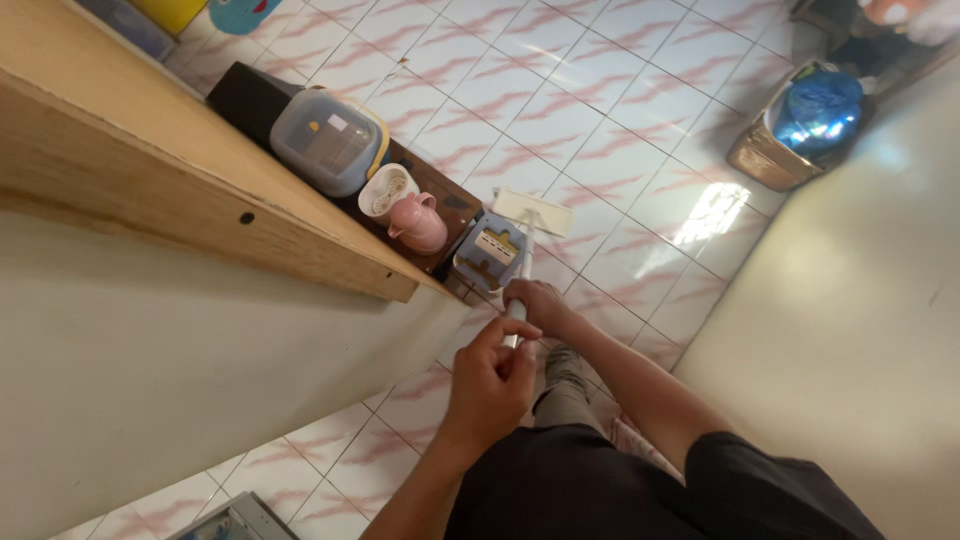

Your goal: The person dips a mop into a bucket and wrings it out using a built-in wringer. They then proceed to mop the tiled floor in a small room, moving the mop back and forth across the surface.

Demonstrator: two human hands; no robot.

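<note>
My right hand (537,303) grips a white mop handle (523,268) lower down. My left hand (490,380) closes round the same handle nearer my body, one finger stretched over the top. The handle runs down to a flat white mop head (532,212) lying on the tiled floor just past a blue-grey mop bucket (487,252). My dark shorts and one leg fill the bottom of the view.
A low dark stand (450,200) by the bucket carries a clear lidded plastic box (325,140), a white cup (385,190) and a pink jug (420,225). A wooden ledge (150,150) juts out on the left. A cardboard box holding a blue bag (810,115) stands far right.
</note>
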